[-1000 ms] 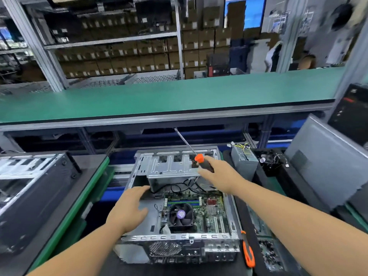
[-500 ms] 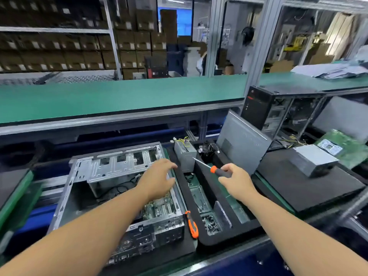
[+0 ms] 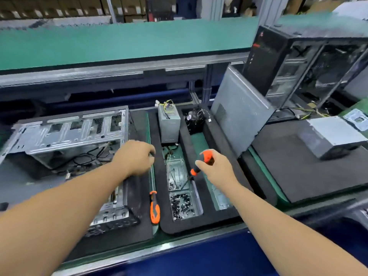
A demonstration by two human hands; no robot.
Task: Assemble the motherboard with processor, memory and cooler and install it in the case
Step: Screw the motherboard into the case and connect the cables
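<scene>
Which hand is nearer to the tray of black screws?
Right. The right hand holds a screwdriver whose tip points down near the tray of black screws; the left hand hovers farther away, beside the case.

The case [image 3: 65,140] walls off the left; a power supply [image 3: 169,126] and leaning side panel [image 3: 239,114] block the far end. Between them the screw trays [image 3: 182,194] lie reachable from above (a spare screwdriver [image 3: 154,208] beside them).

The left forearm [image 3: 83,188] hides most of the open case's [image 3: 65,136] inside, so the board there cannot be made out. The left hand [image 3: 135,157] is blurred; whether its curled fingers hold anything is unclear. The second case [image 3: 306,62] runs off the right edge. Small parts in the tray [image 3: 182,205] are too small to tell apart.
</scene>
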